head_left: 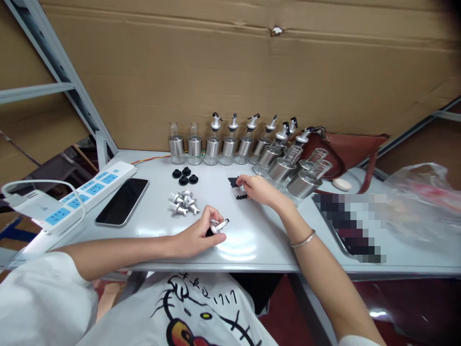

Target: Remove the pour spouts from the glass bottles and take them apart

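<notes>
My left hand [200, 234] rests near the front edge of the grey table [252, 240], its fingers closed round a small silver pour spout [220, 225] with a black base. My right hand [257, 188] reaches further back, fingers pinched at a little heap of black parts [236, 182]. A cluster of loose silver spouts [184, 203] lies just left of centre, and several black rubber stoppers [185, 176] sit behind it. A row of glass bottles with steel sleeves [230, 144] stands along the back, some fitted with spouts.
A black phone [122, 201] lies face up on the left beside a white and blue power strip [84, 191]. A brown bag [345, 149] sits at the back right, a clear plastic bag [425, 206] at the far right. Cardboard [252, 67] walls the back.
</notes>
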The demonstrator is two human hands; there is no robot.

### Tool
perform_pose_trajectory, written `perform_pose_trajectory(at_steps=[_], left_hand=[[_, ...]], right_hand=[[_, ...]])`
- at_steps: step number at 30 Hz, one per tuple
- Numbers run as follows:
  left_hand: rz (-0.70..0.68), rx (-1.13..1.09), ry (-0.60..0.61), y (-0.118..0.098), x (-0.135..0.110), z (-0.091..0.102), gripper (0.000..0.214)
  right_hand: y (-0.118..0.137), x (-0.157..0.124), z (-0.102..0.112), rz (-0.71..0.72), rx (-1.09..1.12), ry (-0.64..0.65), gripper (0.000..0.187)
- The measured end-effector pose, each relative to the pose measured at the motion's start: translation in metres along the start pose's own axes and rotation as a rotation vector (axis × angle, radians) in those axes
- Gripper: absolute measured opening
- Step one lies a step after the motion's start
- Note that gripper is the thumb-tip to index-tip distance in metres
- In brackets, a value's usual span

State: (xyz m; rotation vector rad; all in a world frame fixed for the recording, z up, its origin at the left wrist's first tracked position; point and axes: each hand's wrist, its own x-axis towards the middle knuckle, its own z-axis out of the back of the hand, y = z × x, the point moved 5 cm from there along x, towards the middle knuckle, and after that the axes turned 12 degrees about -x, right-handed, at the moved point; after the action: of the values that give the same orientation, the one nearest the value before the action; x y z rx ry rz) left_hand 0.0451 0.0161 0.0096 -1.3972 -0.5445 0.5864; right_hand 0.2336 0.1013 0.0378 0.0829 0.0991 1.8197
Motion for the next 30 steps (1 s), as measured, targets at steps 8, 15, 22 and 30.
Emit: perform_pose_trajectory(at_steps=[8,15,22,30], left_hand=[[-0.013,-0.042,-0.044,0.0,0.001,0.002,0.033],[-0.016,-0.257,-0.008,0.005,0.003,-0.001,0.028],[-0.03,-0.313,-0.006,0.006,0.004,-0.001,0.026],[-0.023,-0.33,-0.015,0.007,0.004,-0.002,0.027]], right_hand=[[-0.007,0.002,0.0,0.008,-0.02,-0.065,0.033],[0.006,-0.007,0.019,0.108,0.109,-0.192,0.023],[-0.015,-0.008,0.014,0.02,0.105,-0.012,0.033],[-0.009,-0.01,0.006,0.065,0.126,0.109,0.026]])
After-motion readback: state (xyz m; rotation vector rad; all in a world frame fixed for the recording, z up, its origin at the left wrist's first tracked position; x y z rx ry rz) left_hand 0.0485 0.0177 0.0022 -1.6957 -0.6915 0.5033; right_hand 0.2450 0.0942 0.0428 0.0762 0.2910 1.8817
